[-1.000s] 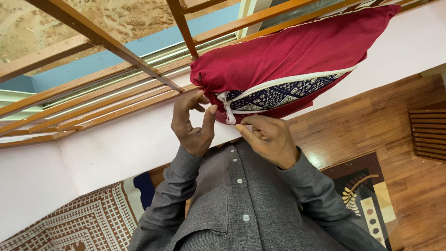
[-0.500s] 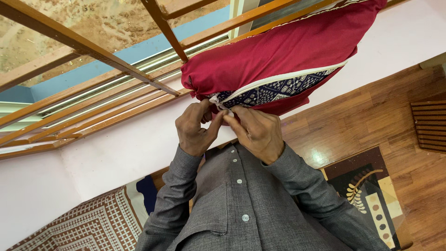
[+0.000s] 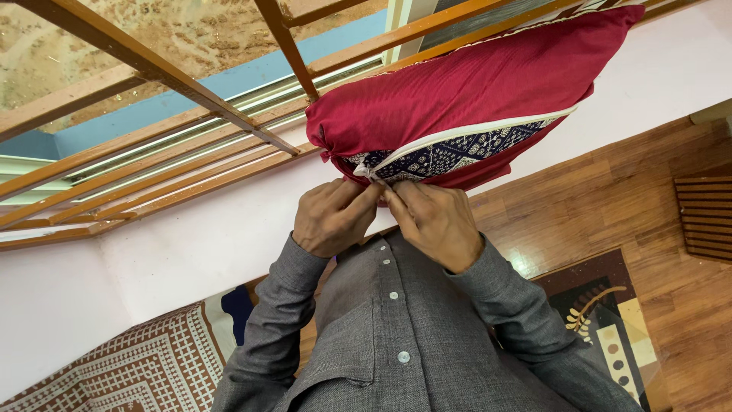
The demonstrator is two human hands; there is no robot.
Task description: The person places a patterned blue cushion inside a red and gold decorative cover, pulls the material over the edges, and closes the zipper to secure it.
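Grey woven button-up shirt [image 3: 396, 336], fine textured weave. Long sleeves [image 3: 267, 328] reach wrists, cuffs closed. Row of small pale buttons [image 3: 403, 356] down front placket. Patch pocket on chest. Both hands bare, no rings or watch visible.

The pillow [image 3: 473, 91] rests on the window ledge [image 3: 229, 221] against the grille [image 3: 191, 91]. Both hands [image 3: 335, 217] [image 3: 438, 221] meet just below its left end. A patterned rug [image 3: 602, 328] lies on the floor [image 3: 648, 206], right
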